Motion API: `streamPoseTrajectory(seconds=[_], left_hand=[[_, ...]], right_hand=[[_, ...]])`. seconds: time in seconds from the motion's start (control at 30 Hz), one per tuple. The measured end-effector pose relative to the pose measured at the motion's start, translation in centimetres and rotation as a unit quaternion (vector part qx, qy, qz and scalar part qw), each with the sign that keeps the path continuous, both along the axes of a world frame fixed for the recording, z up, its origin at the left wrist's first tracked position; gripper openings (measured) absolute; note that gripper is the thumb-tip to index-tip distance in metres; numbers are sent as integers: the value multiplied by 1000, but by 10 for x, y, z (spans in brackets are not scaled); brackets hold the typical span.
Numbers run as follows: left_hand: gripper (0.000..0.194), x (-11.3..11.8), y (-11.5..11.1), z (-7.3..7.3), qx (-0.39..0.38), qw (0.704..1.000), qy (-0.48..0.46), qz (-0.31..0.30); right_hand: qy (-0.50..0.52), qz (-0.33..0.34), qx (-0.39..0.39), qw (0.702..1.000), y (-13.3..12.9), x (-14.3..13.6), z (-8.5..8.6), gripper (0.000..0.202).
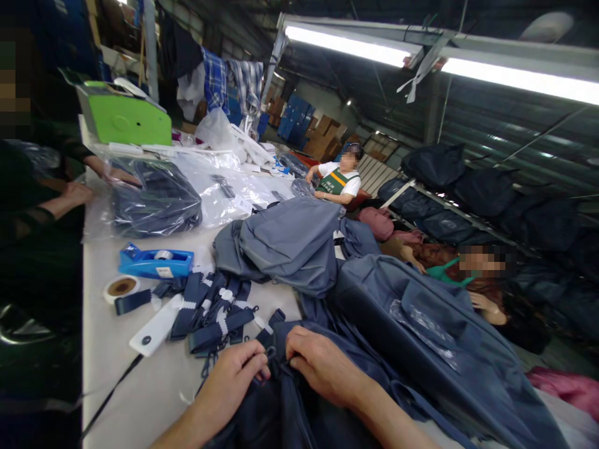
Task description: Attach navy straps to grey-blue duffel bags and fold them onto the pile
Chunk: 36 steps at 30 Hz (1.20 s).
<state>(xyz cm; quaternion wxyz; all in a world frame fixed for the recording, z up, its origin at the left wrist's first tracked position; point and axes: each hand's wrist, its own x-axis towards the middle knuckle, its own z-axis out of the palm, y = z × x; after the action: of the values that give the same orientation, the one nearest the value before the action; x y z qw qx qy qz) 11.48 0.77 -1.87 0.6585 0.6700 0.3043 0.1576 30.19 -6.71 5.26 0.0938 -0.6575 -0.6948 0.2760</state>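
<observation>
- My left hand point(243, 368) is closing thumb against fingers, pinching a small dark fitting point(270, 352) at the left side of the bag; its exact form is too small for me to tell.
- My right hand point(322, 362) is curling over the upper edge of the same navy bag point(299, 421), gripping its fabric between thumb and fingers.
- The navy bag is lying before me, at the near end of the bench point(100, 349).
- Folded navy webbing straps point(210, 340) are lying in a heap just beyond my left hand.
- Toward the bench's left edge, a white slab point(159, 324) with a black cord point(115, 389), a tape roll point(107, 290) and a blue tape dispenser point(156, 262) are resting near the straps.
- Grey-blue backpacks point(290, 243) are lying mid-bench; a larger navy bag with a front pocket point(435, 349) is stretching along the right.
- At the left edge, a co-worker's hand point(77, 194) is touching clear plastic around a dark bag point(154, 196).
- A green box point(131, 121) is standing at the far left corner.
</observation>
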Motion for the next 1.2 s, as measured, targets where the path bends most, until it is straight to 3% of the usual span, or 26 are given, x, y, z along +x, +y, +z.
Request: streamPoseTrajectory(seconds=[0.07, 0.17, 0.27, 0.37, 0.5, 0.63, 0.7, 0.83, 0.97, 1.03, 1.2], left_hand=[[31, 4, -4, 0, 118, 991, 71, 5], [29, 14, -9, -1, 249, 948, 198, -29], [28, 23, -12, -3, 301, 917, 255, -62], [29, 26, -13, -4, 318, 914, 244, -67], [25, 22, -12, -6, 277, 942, 184, -46], [12, 16, -2, -12, 77, 994, 64, -45], [13, 14, 3, -15, 19, 997, 32, -69], [24, 14, 5, -18, 41, 995, 21, -83], [28, 18, 1, -25, -63, 995, -21, -72], [27, 19, -1, -26, -47, 997, -17, -57], [24, 19, -2, -18, 86, 996, 13, -5]], right_hand=[[19, 5, 5, 1000, 0, -1, -4, 17], [30, -10, 21, 999, 0, -2, -10, 15], [40, -59, 16, 997, 1, -3, -12, 23], [19, -44, 1, 999, 3, -4, -14, 31], [-18, -19, 2, 1000, 4, -4, -19, 23], [-13, -23, -1, 1000, 4, -3, -20, 21], [-11, -23, -2, 1000, 4, -4, -18, 21], [-6, -23, 1, 1000, 4, -5, -12, 22], [-3, -21, 6, 1000, 4, -5, -12, 24], [0, -19, 5, 1000, 5, -4, -14, 24], [22, -23, 9, 999, 6, -6, -17, 21]])
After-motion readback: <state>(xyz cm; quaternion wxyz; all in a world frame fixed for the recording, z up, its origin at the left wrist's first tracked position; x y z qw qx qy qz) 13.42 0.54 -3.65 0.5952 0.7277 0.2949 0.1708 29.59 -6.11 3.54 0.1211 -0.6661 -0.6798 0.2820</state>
